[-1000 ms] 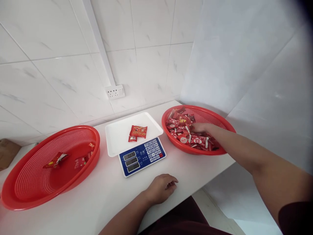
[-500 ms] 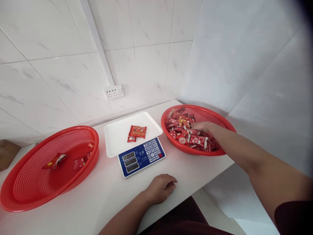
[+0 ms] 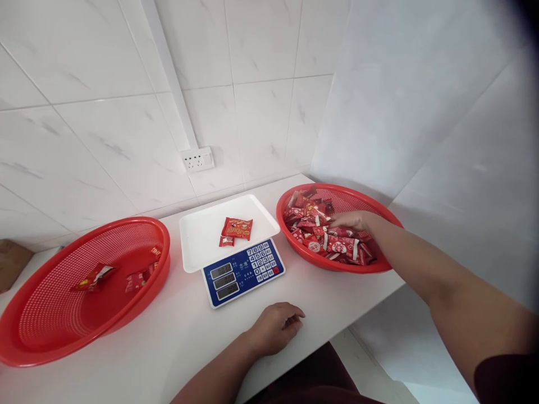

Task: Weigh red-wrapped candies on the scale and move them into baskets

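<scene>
My right hand (image 3: 351,220) is down in the right red basket (image 3: 301,251), among several red candy packets (image 3: 343,245). Its fingertips are hidden by the packets, so I cannot see whether they grip one. My left hand (image 3: 280,327) rests on the white table in front of the scale, loosely curled with a gap between thumb and fingers, and holds nothing. A larger red packet (image 3: 237,228) and a small red packet (image 3: 226,241) lie touching on the white tray (image 3: 197,238) of the digital scale (image 3: 244,273).
At the left stands another red basket (image 3: 105,314) with a few red packets (image 3: 99,276) inside. A brown cardboard box (image 3: 12,264) sits behind it at the table's far left. The tiled wall carries a power socket (image 3: 197,160). The table's front edge (image 3: 324,339) runs below my left hand.
My right hand has shifted slightly within the basket, and some packets around it have moved. My left hand stays put. The view has tilted very slightly.
</scene>
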Demonstrator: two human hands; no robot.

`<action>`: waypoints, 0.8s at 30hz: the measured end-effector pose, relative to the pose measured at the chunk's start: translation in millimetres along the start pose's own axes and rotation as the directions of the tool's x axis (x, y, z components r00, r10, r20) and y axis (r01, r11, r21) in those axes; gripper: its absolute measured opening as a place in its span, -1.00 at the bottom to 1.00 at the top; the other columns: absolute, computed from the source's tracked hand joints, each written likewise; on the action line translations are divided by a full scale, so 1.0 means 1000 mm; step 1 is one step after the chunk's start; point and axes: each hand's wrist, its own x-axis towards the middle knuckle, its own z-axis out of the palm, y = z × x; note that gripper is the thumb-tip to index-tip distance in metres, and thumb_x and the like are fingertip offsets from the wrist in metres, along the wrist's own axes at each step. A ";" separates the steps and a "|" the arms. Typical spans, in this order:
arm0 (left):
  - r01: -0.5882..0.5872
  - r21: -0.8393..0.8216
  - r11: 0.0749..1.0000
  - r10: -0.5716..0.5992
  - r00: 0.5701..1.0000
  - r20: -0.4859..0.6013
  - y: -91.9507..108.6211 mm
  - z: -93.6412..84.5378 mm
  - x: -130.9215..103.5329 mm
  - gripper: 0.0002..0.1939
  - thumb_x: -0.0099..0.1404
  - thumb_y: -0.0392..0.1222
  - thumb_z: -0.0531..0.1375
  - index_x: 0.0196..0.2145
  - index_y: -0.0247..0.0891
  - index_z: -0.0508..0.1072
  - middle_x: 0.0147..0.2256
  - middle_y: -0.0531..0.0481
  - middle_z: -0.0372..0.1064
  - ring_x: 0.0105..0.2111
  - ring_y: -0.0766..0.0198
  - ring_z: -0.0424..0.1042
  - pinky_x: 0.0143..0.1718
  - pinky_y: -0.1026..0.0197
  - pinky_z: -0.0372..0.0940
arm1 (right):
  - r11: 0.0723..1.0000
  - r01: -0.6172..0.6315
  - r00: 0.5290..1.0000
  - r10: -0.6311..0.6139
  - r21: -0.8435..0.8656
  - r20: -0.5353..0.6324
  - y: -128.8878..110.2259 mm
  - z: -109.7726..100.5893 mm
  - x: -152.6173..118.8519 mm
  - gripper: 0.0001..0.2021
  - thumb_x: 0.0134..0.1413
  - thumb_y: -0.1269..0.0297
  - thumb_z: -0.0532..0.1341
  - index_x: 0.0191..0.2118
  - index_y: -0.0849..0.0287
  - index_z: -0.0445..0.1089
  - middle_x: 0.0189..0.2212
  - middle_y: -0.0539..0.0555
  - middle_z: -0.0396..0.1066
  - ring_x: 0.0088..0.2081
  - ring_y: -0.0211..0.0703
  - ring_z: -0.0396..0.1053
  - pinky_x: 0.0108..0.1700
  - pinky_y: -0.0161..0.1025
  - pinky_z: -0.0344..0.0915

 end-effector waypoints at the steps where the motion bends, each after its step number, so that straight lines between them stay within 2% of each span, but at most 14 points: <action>1: 0.001 -0.001 1.000 -0.001 1.000 -0.001 0.000 0.000 0.000 -0.70 0.24 -0.23 0.06 -0.10 -0.24 0.44 -0.20 -0.06 0.44 -0.28 0.29 0.41 -0.20 0.27 0.32 | 0.999 0.025 1.000 -0.025 0.039 -0.011 0.000 -0.004 -0.001 -0.78 -0.16 0.44 0.29 -0.27 0.16 0.46 -0.24 0.18 0.53 -0.20 0.00 0.48 -0.23 -0.20 0.45; 6: 0.007 0.003 1.000 -0.007 1.000 -0.002 -0.001 0.001 0.000 -0.70 0.24 -0.23 0.06 -0.10 -0.23 0.44 -0.20 -0.06 0.45 -0.28 0.29 0.41 -0.20 0.26 0.32 | 0.969 0.099 0.995 -0.094 0.228 -0.033 -0.002 -0.025 -0.010 -0.68 -0.06 0.36 0.26 -0.11 0.04 0.40 -0.06 0.09 0.45 -0.09 -0.09 0.42 -0.23 -0.32 0.41; 12: 0.002 -0.010 1.000 -0.002 1.000 -0.008 -0.004 0.002 0.001 -0.70 0.23 -0.22 0.06 -0.10 -0.25 0.45 -0.20 -0.07 0.44 -0.29 0.28 0.41 -0.22 0.27 0.32 | 0.929 0.101 0.995 -0.091 0.356 -0.044 0.000 -0.029 -0.024 -0.60 -0.04 0.43 0.26 -0.01 0.16 0.37 -0.07 0.19 0.44 -0.29 -0.21 0.44 -0.37 -0.31 0.33; 17: -0.009 -0.012 1.000 0.009 1.000 -0.017 -0.004 0.002 0.000 -0.69 0.23 -0.23 0.06 -0.10 -0.25 0.45 -0.21 -0.07 0.44 -0.30 0.28 0.41 -0.22 0.27 0.31 | 0.924 0.120 0.988 -0.074 0.363 -0.139 0.002 -0.026 -0.030 -0.50 -0.07 0.46 0.27 0.07 0.26 0.30 -0.12 0.26 0.44 -0.38 -0.29 0.41 -0.44 -0.33 0.22; 21: -0.003 -0.026 1.000 0.003 1.000 -0.016 -0.002 0.001 0.000 -0.69 0.23 -0.23 0.06 -0.10 -0.27 0.45 -0.21 -0.09 0.44 -0.30 0.28 0.41 -0.23 0.27 0.31 | 0.938 0.116 0.981 -0.058 0.326 -0.183 -0.002 -0.023 -0.038 -0.56 -0.08 0.44 0.27 0.00 0.35 0.37 -0.20 0.27 0.46 -0.43 -0.32 0.39 -0.47 -0.32 0.17; 24: -0.005 -0.027 1.000 0.005 1.000 -0.018 -0.002 0.001 0.001 -0.69 0.22 -0.23 0.06 -0.11 -0.26 0.46 -0.21 -0.09 0.44 -0.30 0.27 0.40 -0.23 0.26 0.31 | 0.947 0.128 0.981 -0.076 0.296 -0.179 -0.007 -0.021 -0.047 -0.59 -0.10 0.45 0.28 -0.03 0.32 0.42 -0.24 0.21 0.47 -0.43 -0.31 0.39 -0.49 -0.32 0.14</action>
